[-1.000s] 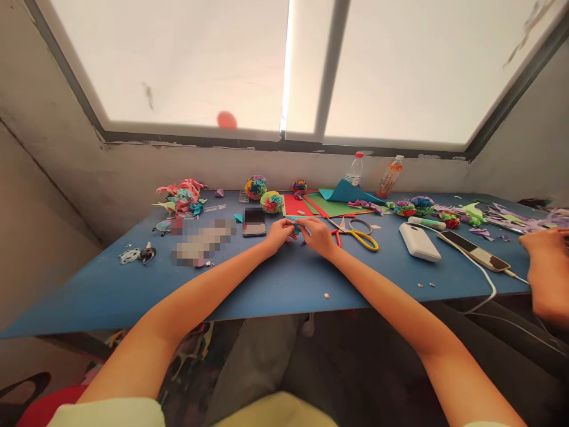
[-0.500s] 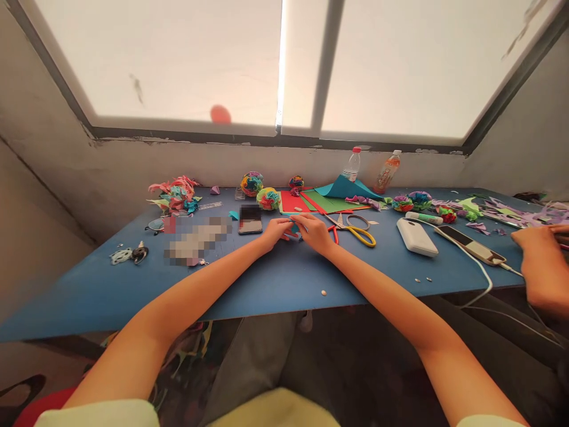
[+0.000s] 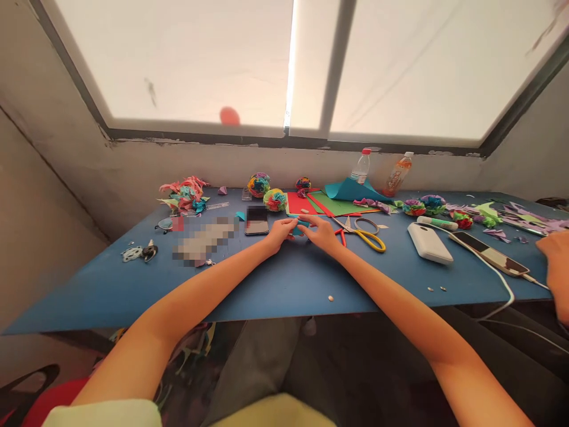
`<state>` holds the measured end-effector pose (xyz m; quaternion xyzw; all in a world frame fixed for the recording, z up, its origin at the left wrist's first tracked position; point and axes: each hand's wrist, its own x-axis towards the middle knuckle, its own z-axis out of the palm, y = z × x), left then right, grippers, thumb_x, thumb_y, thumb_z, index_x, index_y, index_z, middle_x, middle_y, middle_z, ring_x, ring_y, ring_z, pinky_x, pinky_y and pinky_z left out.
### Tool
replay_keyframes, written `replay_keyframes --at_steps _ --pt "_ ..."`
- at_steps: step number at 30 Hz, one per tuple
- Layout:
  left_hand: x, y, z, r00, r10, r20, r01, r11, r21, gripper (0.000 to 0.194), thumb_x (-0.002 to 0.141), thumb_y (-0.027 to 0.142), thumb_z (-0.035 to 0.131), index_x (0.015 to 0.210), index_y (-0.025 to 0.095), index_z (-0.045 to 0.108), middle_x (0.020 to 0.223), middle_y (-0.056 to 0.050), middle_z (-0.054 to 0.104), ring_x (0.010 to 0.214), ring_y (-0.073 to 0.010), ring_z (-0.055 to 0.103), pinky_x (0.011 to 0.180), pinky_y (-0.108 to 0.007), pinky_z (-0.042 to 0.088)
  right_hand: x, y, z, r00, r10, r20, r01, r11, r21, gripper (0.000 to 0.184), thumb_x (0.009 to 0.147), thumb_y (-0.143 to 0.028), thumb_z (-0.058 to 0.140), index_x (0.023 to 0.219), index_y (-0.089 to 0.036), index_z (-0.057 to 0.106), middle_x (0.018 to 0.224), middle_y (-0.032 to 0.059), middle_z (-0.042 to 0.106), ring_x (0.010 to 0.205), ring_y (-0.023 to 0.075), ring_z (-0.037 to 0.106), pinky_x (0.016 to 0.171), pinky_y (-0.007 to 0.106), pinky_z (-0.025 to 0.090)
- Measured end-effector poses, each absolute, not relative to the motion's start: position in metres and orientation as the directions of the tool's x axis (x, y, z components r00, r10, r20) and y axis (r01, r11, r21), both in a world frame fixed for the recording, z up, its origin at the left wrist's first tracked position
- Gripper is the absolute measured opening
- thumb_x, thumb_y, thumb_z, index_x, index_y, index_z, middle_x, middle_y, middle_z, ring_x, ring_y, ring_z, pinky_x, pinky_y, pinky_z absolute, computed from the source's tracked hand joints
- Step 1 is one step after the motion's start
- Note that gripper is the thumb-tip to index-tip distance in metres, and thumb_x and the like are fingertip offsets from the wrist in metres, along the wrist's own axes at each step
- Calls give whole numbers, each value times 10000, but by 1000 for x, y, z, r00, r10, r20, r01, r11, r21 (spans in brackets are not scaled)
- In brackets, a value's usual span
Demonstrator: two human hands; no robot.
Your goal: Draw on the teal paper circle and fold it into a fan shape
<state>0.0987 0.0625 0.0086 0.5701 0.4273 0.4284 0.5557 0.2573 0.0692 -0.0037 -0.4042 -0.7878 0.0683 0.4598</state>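
1. Left hand point(image 3: 281, 233) and right hand point(image 3: 322, 233): fingers of both pinching teal paper point(image 3: 301, 227) between them
2. Scissors point(image 3: 355, 232), 3 o'clock from the hands; phone point(image 3: 257, 222), 9 o'clock
3. Ruffled paper ball point(image 3: 275, 200), 11 o'clock
4. Red-capped bottle point(image 3: 363, 165), 1 o'clock, behind blue sheet point(image 3: 349, 190)

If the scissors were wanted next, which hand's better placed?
Right, I'd judge: the right hand is nearer the yellow-handled scissors, which lie just to its right. The left hand is farther off; both are holding blue paper.
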Motion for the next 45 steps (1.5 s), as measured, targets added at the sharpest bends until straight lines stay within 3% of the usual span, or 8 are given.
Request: replay_keyframes --at_steps 5,11,22,33,39,45 --pt "99 66 7 323 946 -10 51 -7 999 293 910 347 549 1114 137 561 1085 -72 598 925 -180 607 795 -375 534 261 74 -7 -222 739 636 587 622 -518 232 856 -336 549 940 -203 720 923 53 727 837 201 667 766 329 524" --pt "106 69 3 287 957 -34 134 -4 991 294 910 344 551 1119 138 558 1080 -71 598 913 -177 608 785 -370 537 262 77 -6 -246 683 688 622 655 -429 253 868 -343 523 826 -198 726 834 74 717 809 224 652 787 378 494" --pt "98 79 0 217 975 -52 105 30 994 230 912 318 554 1033 124 577 936 -38 615 767 -129 609 669 -290 541 266 76 -14 -352 578 736 641 722 -261 147 865 -248 544 837 -205 682 749 35 693 703 175 621 709 330 442" --pt "100 76 1 250 968 -35 49 23 999 204 902 298 569 998 120 590 953 -41 620 821 -143 614 723 -318 541 267 69 -4 -431 522 736 671 731 -125 213 916 -270 479 853 -184 663 780 66 710 766 199 611 859 380 365" --pt "95 76 3 293 956 -16 39 5 999 245 910 327 555 1047 125 579 994 -52 615 843 -152 614 739 -333 540 266 65 -2 -417 585 696 659 722 -212 231 909 -252 449 942 -179 666 847 80 711 789 209 617 899 393 382" --pt "98 65 11 372 928 28 84 -64 994 229 901 314 571 1029 124 588 987 -49 620 847 -153 616 743 -333 540 271 69 7 -305 705 641 653 644 -398 221 893 -230 442 920 -185 657 816 33 701 709 154 615 671 263 466"
